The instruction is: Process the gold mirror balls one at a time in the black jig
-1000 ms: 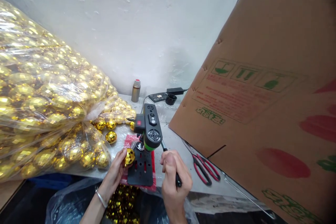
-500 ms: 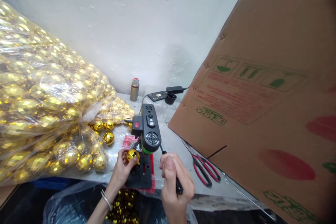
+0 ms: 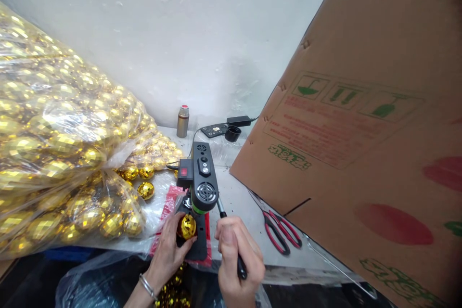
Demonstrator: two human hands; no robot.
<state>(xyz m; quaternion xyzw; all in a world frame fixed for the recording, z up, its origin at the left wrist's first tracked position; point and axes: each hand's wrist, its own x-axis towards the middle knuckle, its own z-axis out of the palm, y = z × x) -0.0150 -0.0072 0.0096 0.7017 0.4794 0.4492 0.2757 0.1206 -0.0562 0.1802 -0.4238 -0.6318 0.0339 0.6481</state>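
Observation:
My left hand (image 3: pixel 169 243), with a bracelet at the wrist, has its fingers and thumb around a shiny gold faceted ball (image 3: pixel 188 227). The ball is over the black base plate (image 3: pixel 198 249) of a small bench drill press (image 3: pixel 204 175), just below and in front of its head. My right hand (image 3: pixel 238 255) is wrapped round the black-gripped lever (image 3: pixel 222 211) at the press's right side. The drill's tip is hidden under the head.
A big clear bag (image 3: pixel 54 154) of gold balls fills the left, with loose gold balls (image 3: pixel 146 190) beside it. Red-handled scissors (image 3: pixel 281 231) lie right of the press. A large cardboard box (image 3: pixel 346 192) leans at the right. A metal flask (image 3: pixel 183 122) and black cap (image 3: pixel 233 134) stand behind.
My left hand has brought the gold ball to the right and nearer me, further over the base plate. My right hand stays on the lever, which looks little changed.

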